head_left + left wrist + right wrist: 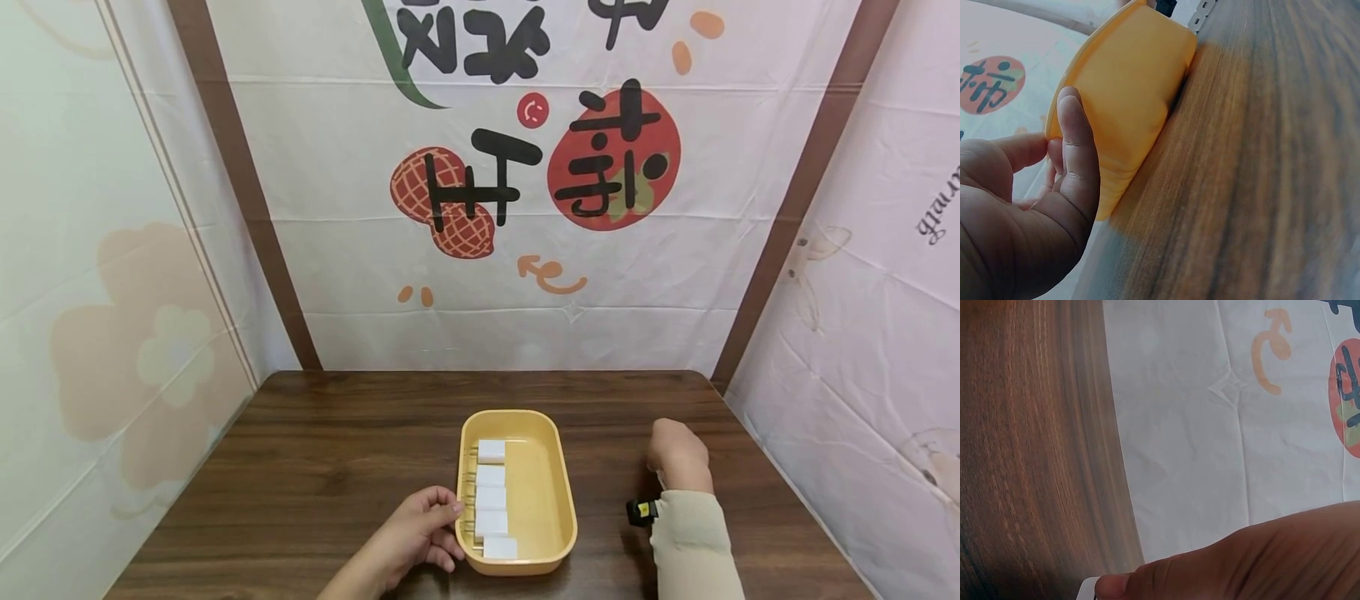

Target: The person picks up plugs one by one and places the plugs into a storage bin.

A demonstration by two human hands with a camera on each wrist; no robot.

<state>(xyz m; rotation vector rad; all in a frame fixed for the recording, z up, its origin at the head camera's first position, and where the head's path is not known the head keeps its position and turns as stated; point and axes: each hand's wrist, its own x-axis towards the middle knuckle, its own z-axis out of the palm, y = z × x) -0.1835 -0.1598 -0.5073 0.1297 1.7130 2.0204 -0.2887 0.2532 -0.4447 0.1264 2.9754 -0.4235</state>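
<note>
In the head view, my left hand pinches the left rim of a yellow plastic tray near its front corner. The left wrist view shows the left fingers against the outside of the tray wall. Inside the tray, several white plug adapters lie in a column along the left side, metal prongs pointing left. Right of the tray, my right hand is over the table, back towards the head camera. Its thumb lies on a white, round-cornered piece, mostly cut off in the right wrist view.
The tray stands on a dark wood-grain table. A printed white cloth hangs behind the table, with more cloth on both sides. A small black device is on the right wrist.
</note>
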